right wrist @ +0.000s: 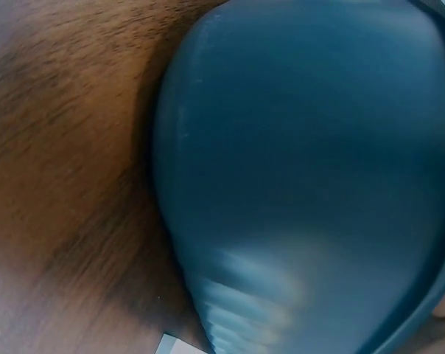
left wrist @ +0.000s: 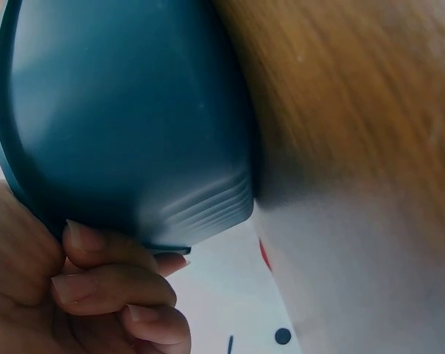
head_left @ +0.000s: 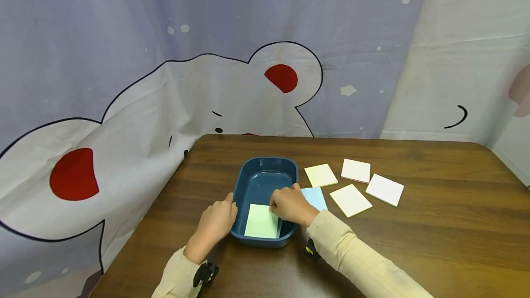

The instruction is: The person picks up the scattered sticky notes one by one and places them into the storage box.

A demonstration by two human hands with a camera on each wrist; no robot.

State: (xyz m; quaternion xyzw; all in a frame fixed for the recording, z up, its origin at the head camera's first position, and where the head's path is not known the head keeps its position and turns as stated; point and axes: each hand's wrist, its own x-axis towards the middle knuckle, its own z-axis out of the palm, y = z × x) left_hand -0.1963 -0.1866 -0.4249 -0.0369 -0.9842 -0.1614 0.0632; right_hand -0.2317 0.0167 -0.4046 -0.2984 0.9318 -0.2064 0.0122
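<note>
A dark blue plastic bin [head_left: 265, 164] stands on the table, its long sides running away from me. My left hand [head_left: 219, 217] grips its left rim; in the left wrist view the curled fingers [left wrist: 112, 287] are at the rim. Inside the near end is a pale green sticky note pad [head_left: 260, 222]. My right hand [head_left: 291, 205] reaches over the right rim and pinches the green pad's upper right corner; its fingertips are largely hidden. In the right wrist view the bin's outer wall [right wrist: 303, 169] covers most of the scene.
Right of the bin lie a light blue pad [head_left: 315, 197], partly behind my right hand, a pale yellow pad [head_left: 321, 175], a cream pad [head_left: 351, 200] and two white pads [head_left: 356, 170]. Behind the wooden table [head_left: 447, 206] hangs a printed curtain [head_left: 352, 22].
</note>
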